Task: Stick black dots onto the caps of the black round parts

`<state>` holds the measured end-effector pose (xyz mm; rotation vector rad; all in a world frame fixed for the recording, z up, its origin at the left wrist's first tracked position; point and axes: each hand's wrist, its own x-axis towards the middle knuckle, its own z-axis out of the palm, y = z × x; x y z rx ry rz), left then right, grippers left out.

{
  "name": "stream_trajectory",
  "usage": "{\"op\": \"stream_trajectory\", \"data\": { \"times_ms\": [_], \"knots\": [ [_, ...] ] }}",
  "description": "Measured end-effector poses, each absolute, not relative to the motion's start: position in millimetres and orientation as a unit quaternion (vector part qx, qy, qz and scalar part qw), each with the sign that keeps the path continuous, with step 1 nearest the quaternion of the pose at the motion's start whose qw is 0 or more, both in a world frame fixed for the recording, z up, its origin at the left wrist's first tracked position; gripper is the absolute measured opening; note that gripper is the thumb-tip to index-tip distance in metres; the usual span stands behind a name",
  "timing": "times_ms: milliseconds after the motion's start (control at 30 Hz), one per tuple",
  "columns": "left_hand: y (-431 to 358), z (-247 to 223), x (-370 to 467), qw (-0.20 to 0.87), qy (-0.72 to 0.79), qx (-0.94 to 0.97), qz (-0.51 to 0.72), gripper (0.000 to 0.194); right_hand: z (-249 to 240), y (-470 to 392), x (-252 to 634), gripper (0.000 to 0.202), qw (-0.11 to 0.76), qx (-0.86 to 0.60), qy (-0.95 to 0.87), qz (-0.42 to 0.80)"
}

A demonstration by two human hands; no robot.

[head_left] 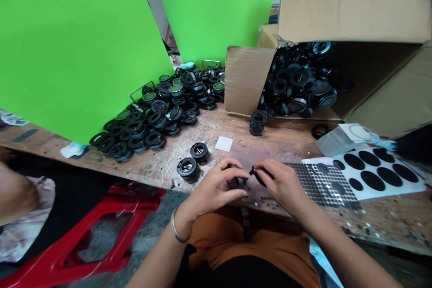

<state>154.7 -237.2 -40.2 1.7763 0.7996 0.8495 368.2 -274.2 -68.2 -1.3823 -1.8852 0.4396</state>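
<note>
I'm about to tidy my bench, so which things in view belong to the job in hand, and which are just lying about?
Probably in use:
black round part, in left hand
thin black piece, in right hand
dotted sheet
sheet of black ovals
piled round parts
open carton of parts

Seemingly just lying about:
white square
red stool

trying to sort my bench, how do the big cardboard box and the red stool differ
The cardboard box is brown card; the red stool is glossy red. The cardboard box lies open on the bench, filled with black round parts; the red stool stands below, beside it, holding none of them.
</note>
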Motion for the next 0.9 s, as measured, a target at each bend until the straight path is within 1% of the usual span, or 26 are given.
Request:
{"op": "stream_trajectory", "data": {
  "times_ms": [67,133,200,300,400,533,633,767,833,900],
  "knots": [
    [-236.7,-42.2,142.4,0.476,0.353,0.727,0.346,0.022,-70.5,-276.5,368.1,0.016,0.418,-0.558,-0.675,0.242],
    [-237.5,-51.8,135.4,0.502,0.419,0.640,0.404,0.020,-76.7,-283.1,365.3,0.015,0.420,-0.571,-0.646,0.283],
    [-239.4,-63.7,133.8,0.577,0.457,0.509,0.446,0.022,-84.4,-291.5,360.0,0.009,0.358,-0.560,-0.693,0.279],
    [-243.4,-76.4,137.8,0.688,0.436,0.372,0.445,0.028,-95.7,-300.7,348.7,0.016,0.240,-0.542,-0.768,0.245],
    [-246.7,-81.6,143.7,0.713,0.434,0.322,0.447,0.034,-104.5,-300.9,338.6,0.019,0.179,-0.557,-0.780,0.223],
    [-247.9,-84.3,148.6,0.730,0.440,0.280,0.442,0.047,-112.4,-294.5,332.4,0.020,0.151,-0.563,-0.793,0.175],
    [-246.4,-85.6,150.0,0.754,0.416,0.254,0.441,0.050,-119.7,-295.2,329.9,0.021,0.158,-0.562,-0.803,0.117],
    [-243.9,-87.8,150.7,0.785,0.387,0.214,0.435,0.048,-121.0,-306.7,326.4,0.021,0.183,-0.554,-0.810,0.054],
    [-244.2,-88.7,152.0,0.790,0.387,0.212,0.426,0.047,-110.0,-312.4,326.2,0.018,0.223,-0.534,-0.814,0.052],
    [-246.2,-88.8,155.1,0.789,0.397,0.223,0.413,0.046,-92.7,-313.7,327.7,0.014,0.292,-0.503,-0.812,0.054]
  ]
}}
